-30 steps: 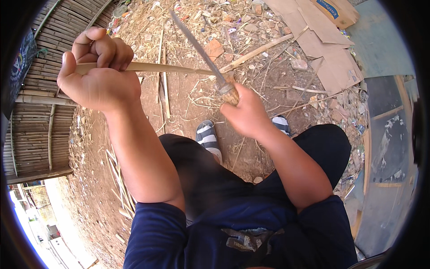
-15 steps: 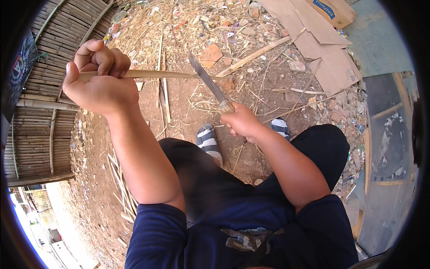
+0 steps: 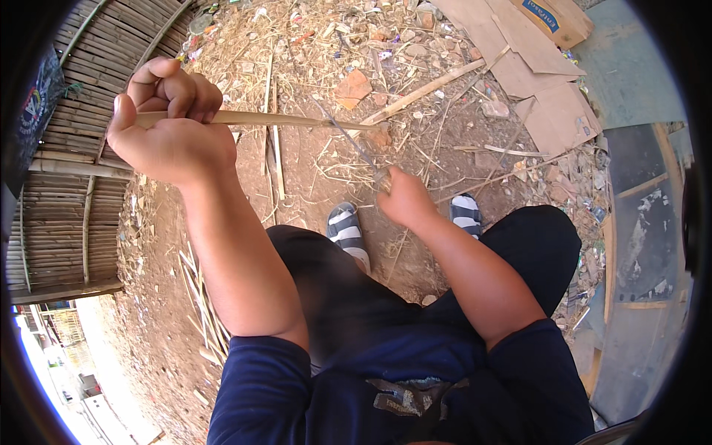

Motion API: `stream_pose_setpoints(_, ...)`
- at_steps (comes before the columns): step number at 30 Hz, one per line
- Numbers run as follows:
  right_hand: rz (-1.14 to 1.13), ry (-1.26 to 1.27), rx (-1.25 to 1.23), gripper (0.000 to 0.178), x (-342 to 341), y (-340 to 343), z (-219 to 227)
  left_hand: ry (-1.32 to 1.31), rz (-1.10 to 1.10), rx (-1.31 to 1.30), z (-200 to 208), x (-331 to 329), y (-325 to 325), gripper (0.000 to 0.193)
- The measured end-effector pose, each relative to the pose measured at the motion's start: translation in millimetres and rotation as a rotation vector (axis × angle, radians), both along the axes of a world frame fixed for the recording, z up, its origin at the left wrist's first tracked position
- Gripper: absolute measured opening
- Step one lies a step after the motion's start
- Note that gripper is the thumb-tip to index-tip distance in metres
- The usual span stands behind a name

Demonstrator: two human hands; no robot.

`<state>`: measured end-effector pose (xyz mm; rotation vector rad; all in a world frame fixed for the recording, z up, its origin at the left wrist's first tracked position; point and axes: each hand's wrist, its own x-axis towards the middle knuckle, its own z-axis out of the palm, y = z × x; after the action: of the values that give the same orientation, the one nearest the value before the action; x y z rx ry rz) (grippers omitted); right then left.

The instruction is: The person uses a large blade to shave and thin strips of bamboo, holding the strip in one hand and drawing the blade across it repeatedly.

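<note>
We hold the wooden strip (image 3: 271, 119) in our left hand (image 3: 174, 142), with fingers curled over it; its long part extends to the right of this grip. Our right hand (image 3: 408, 199) is closed on the knife (image 3: 349, 138), whose blade points up-left from the grip and, in our view, crosses the strip.

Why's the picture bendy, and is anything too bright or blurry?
Head view: the fisheye lens curves the panel at right; head view, lower left: the ground looks washed out by glare; head view, middle: the knife looks slightly blurred.
</note>
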<state>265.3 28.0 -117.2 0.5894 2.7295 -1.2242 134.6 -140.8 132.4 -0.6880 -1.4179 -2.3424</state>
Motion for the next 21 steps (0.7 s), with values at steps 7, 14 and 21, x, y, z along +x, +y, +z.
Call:
stream_pose_setpoints(7,0.016,0.093,-0.464,0.046,0,-1,56,-0.011,-0.004,0.042,1,-5,-8,0.056)
stream_pose_setpoints(14,0.074,0.168,-0.121,0.042,0,-1,55,0.072,-0.236,-0.011,-3,-7,-11,0.055)
stream_pose_setpoints(21,-0.053,-0.020,-0.180,0.042,-5,6,11,0.149,-0.519,-0.038,-7,-20,-21,0.060)
